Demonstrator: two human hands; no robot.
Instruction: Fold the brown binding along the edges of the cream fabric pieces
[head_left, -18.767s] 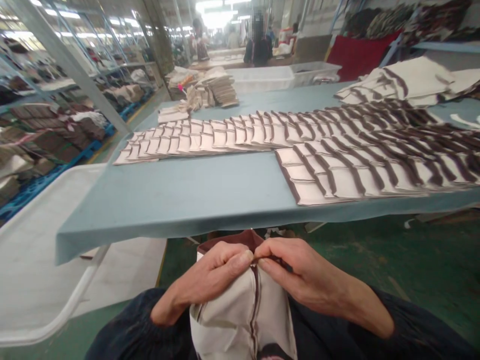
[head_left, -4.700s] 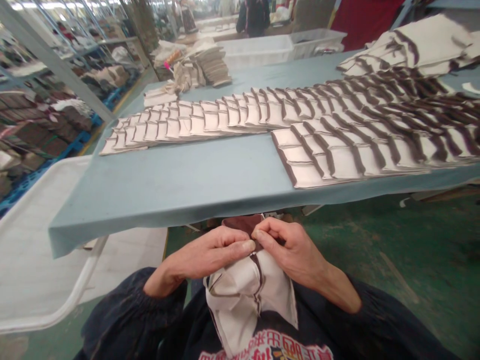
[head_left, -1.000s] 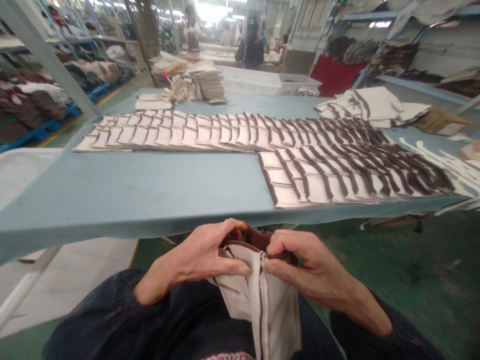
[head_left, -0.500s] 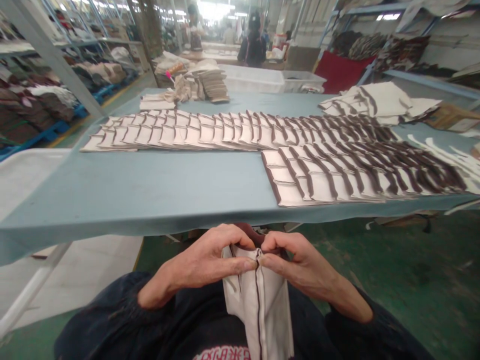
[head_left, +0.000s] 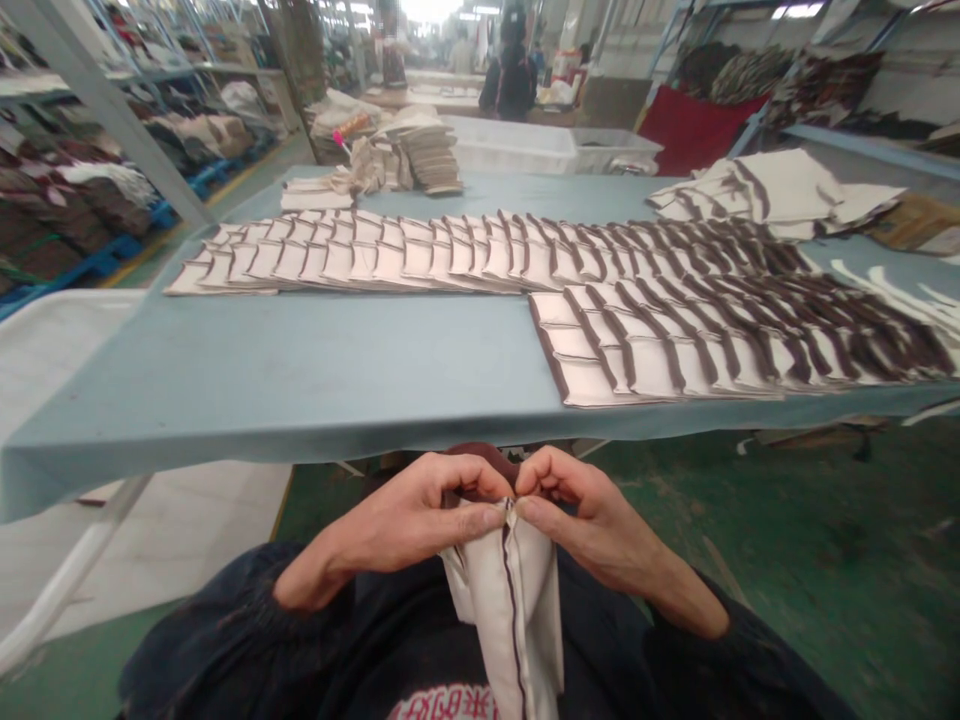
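A cream cloth piece (head_left: 499, 610) with a dark seam down its middle hangs in front of my body, just off the table's near edge. My left hand (head_left: 442, 505) pinches its top edge at the seam between thumb and fingers. On the other side of the seam, my right hand (head_left: 574, 505) pinches the same edge, with the fingertips of both hands almost touching. Dark reddish-brown fabric (head_left: 484, 456) shows behind the hands. The lower end of the cloth runs out of view.
Overlapping rows of cream pieces with dark edges (head_left: 652, 365) lie on the blue-covered table (head_left: 300, 370). Cloth stacks (head_left: 431, 155) and clear plastic bins (head_left: 517, 147) stand at the back. More cream cloth (head_left: 787, 190) lies at the back right. A person (head_left: 514, 75) is in the distance.
Both hands stay pinched on the cloth's top edge and have shifted slightly left and up with it. The cloth hangs narrower, and the view has shifted a little.
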